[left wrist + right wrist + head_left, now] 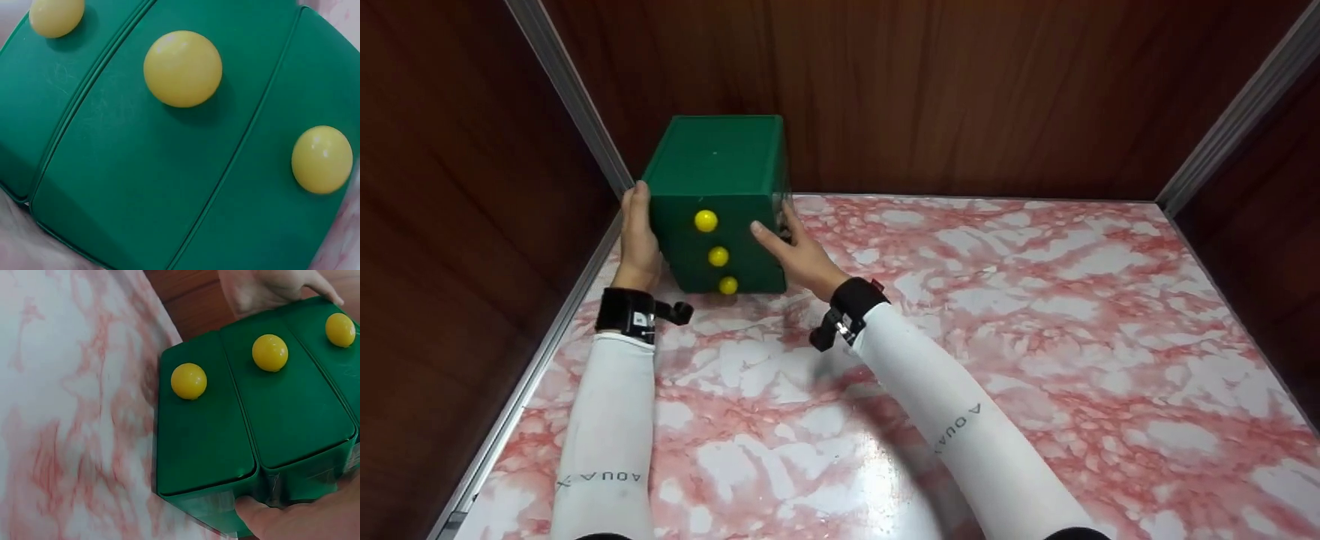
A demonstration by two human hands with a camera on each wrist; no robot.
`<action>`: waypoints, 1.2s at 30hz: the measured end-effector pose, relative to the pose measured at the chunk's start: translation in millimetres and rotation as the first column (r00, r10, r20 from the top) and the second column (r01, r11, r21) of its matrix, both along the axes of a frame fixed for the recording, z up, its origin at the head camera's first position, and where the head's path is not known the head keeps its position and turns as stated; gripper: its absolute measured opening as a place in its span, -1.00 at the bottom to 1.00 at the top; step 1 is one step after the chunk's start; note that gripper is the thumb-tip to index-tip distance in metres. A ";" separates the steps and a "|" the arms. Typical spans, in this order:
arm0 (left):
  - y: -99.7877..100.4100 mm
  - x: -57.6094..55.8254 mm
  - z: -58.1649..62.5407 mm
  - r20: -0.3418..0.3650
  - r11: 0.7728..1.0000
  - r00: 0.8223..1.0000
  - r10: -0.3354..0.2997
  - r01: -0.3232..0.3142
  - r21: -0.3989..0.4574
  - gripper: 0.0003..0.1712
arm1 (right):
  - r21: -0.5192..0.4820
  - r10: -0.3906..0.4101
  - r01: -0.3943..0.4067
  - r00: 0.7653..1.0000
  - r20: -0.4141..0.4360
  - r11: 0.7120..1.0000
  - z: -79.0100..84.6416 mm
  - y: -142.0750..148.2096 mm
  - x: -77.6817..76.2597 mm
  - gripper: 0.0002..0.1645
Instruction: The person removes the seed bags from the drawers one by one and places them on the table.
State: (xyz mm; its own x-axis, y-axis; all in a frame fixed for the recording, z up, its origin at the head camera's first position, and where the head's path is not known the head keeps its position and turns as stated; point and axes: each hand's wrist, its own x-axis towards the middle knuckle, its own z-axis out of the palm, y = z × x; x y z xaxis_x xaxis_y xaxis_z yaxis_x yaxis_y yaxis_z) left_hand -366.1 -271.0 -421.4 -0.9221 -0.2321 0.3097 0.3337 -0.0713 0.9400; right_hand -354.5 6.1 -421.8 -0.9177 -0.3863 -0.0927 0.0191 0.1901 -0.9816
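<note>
A green drawer cabinet [715, 154] stands near the back left corner. Its front has three stacked drawers, each with a round yellow knob [183, 68]. My left hand [638, 244] lies along the cabinet's left side with its fingers stretched out. On the opposite side, my right hand [804, 257] presses against the wall of the cabinet, its thumb extended by the front edge. In the right wrist view, the front edges of the drawers [205, 439] sit flush, and part of the right hand [315, 520] shows at the lower right. The right fingers are partly hidden behind the cabinet.
The red-and-white marbled table [1035, 315] spreads to the right and front. Dark wood panels [922, 90] rise at the back and both sides. A metal corner post [570, 82] stands close to the cabinet's left.
</note>
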 end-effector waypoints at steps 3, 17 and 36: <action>7.3 -1.6 2.9 0.028 0.999 0.999 -0.035 0.036 -0.039 -0.30 | -0.029 -0.001 0.000 1.000 -0.009 1.000 0.1 13.0 -3.9 0.25; 65.6 -6.8 2.3 0.095 0.968 0.963 -0.252 0.249 0.038 -0.18 | -0.112 0.004 -0.010 0.998 -0.057 0.994 -5.4 92.7 -9.2 0.09; 145.1 -16.0 -6.5 0.202 0.906 0.889 -0.411 0.423 -0.017 -0.17 | -0.172 -0.112 0.089 0.986 -0.123 0.981 -10.8 180.8 -5.8 0.02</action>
